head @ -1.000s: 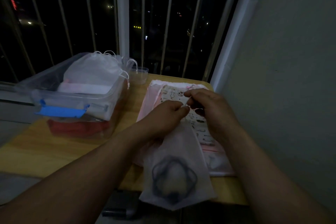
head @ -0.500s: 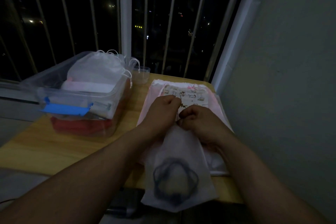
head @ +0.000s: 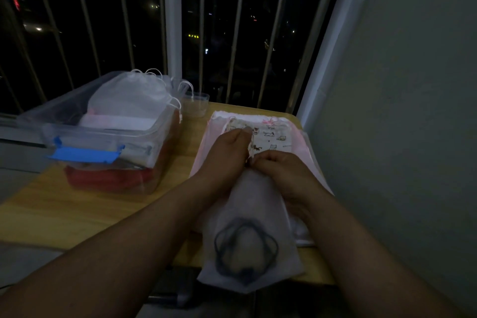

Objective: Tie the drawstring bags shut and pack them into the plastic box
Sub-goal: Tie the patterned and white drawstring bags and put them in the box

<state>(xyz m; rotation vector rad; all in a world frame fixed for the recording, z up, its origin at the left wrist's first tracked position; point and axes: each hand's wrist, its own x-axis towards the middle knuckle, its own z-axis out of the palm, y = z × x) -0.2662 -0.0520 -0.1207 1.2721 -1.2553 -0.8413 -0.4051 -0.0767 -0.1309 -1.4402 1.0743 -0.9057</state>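
The wooden table (head: 85, 204) fills the middle of the frame. At centre left on it stands the clear plastic box (head: 108, 134), with a blue latch (head: 84, 153) on its near side and white drawstring bags (head: 129, 97) heaped inside. Right of centre lies a flat stack of pink bags (head: 307, 160); a cat-print bag (head: 271, 137) is on top. Over this stack, a white drawstring bag (head: 247, 235) lies with its long axis running bottom to top of the frame, mouth pointing away from the person, its dark-printed bottom end overhanging the table's near edge. The left hand (head: 229, 152) and right hand (head: 281, 170) meet at the bag's mouth, both grips pinched narrowly on it.
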